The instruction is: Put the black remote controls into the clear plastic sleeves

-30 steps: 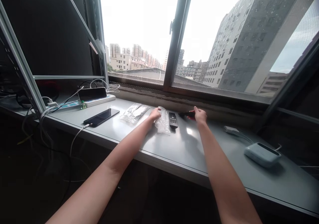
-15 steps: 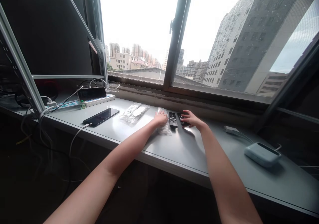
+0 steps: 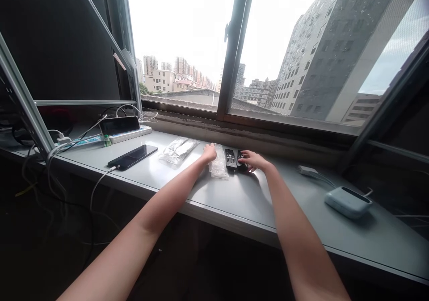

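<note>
Daylight from a sliding window (image 3: 234,46) falls across a grey bench (image 3: 221,202). Reference point for all positions: the first remote control (image 3: 230,159), which lies flat, keypad up, with no hand on it.

1. Immediately left of the first remote control: a clear plastic bag (image 3: 219,165), flat on the bench; its contents cannot be made out. The left hand (image 3: 210,152) is at the bag's far left edge with fingers curled. Left grip: in contact with the bag; whether it is pinched or only touched cannot be told.

2. Immediately right of the first remote control: a second remote control (image 3: 241,158), roughly parallel, partly covered by the right hand (image 3: 254,159). Right grip: fingers spread over the unit, which rests on the bench; clamping force cannot be told.

3. Well to the left of the first remote control: a plastic packet (image 3: 177,150), then a smartphone (image 3: 133,156) with a cable attached. Well to the right: a pale blue device (image 3: 347,202).

Status (judged): a side-by-side row of bag and two remote controls appears largely formed. Complete: the middle unit is set down and free. Incomplete: neither outer item is clear of the hands, and final alignment is not yet confirmed.
</note>
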Motion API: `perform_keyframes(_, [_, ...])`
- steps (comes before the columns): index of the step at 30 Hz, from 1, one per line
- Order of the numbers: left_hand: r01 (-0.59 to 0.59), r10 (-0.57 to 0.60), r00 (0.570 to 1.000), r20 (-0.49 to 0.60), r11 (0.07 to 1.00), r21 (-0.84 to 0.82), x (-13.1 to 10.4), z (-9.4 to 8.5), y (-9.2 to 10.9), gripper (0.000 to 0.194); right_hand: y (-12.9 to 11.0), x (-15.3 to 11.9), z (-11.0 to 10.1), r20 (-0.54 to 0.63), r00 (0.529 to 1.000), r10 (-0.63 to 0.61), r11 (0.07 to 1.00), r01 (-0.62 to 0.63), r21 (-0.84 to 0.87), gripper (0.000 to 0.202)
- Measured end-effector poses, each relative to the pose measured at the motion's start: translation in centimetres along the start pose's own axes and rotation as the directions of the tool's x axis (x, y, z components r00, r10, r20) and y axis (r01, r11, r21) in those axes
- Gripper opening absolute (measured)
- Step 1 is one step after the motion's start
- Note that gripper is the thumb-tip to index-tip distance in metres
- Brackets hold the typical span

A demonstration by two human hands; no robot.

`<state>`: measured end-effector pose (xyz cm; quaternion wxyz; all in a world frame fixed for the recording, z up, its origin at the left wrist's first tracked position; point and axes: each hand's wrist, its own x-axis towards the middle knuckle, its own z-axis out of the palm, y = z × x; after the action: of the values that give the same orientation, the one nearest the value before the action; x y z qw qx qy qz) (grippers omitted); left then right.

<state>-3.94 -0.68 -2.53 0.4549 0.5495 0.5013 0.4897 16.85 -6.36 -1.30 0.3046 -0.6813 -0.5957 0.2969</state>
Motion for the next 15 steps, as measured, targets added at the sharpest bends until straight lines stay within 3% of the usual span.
perform_keyframes(2, [0.011,-0.010,0.999,-0.046,1.000,0.019,-0.1,-0.5,0.3,0.025,0.0,0.1,-0.1,0.013,0.999,-0.029,0.999,0.030,-0.027,0.069])
perform_keyframes(5, [0.013,0.002,0.998,-0.067,0.973,0.231,-0.4,-1.1,0.8,0.029,-0.2,-0.1,-0.3,0.055,0.997,-0.058,0.996,0.062,-0.069,0.068])
perform_keyframes(7, [0.006,-0.001,1.000,-0.013,0.902,0.432,-0.5,-1.3,1.1,0.035,-0.3,-0.4,-0.5,0.107,0.992,-0.069,0.992,0.080,-0.101,0.066])
perform_keyframes(10, [-0.082,0.013,0.994,0.104,0.722,0.687,-0.4,-1.4,1.4,0.032,-0.5,-0.6,-0.6,0.155,0.983,-0.094,0.973,0.124,-0.194,0.061])
perform_keyframes(12, [-0.138,0.038,0.988,0.147,0.619,0.773,-0.1,-1.4,1.5,0.027,-0.5,-0.4,-0.5,0.145,0.983,-0.117,0.943,0.156,-0.294,0.056])
perform_keyframes(15, [-0.157,0.038,0.986,0.164,0.566,0.809,0.3,-1.4,1.5,0.026,-0.3,0.2,0.1,0.099,0.984,-0.145,0.890,0.174,-0.421,0.057])
